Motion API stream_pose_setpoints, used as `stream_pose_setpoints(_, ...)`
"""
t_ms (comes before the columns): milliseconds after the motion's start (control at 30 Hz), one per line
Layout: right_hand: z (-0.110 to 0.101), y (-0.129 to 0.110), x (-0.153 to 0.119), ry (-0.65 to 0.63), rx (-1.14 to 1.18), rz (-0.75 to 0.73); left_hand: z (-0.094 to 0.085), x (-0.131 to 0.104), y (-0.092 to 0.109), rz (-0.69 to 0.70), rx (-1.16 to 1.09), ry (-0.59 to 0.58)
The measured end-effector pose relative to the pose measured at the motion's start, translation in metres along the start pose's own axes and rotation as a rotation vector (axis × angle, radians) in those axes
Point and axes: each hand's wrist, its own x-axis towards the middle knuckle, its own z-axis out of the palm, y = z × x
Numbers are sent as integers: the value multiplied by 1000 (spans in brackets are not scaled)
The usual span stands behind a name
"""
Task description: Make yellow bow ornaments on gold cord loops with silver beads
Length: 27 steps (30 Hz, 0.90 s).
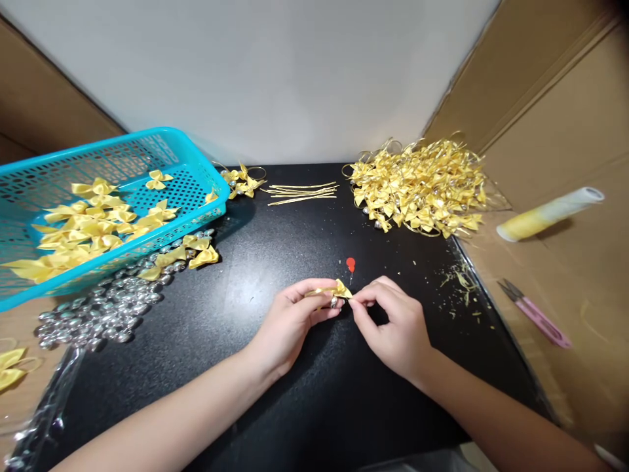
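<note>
Yellow satin-like ribbon bow (343, 289) grasped by left hand (292, 318), pinched by right hand (398, 321), probably for adjusting; next needing gentle precision.

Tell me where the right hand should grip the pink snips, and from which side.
The right hand would probably do best on the pink handle, coming from the near side: the snips lie right of the black tabletop, dark blades angled away, handle end nearer the person.
</note>
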Motion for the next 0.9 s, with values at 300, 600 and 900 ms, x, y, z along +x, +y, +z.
stream_pose_setpoints(300, 0, 2, 0, -5, 4, -10, 0, 1, 0, 14, 23, -2)
stream_pose_setpoints(600, 0, 2, -1, -7, 33, 12, -3, 0, -1, 4, 75, 4)
stream_pose_setpoints(900, 1, 0, -3, -1, 65, 32, -1, 0, 1, -31, 107, -22)
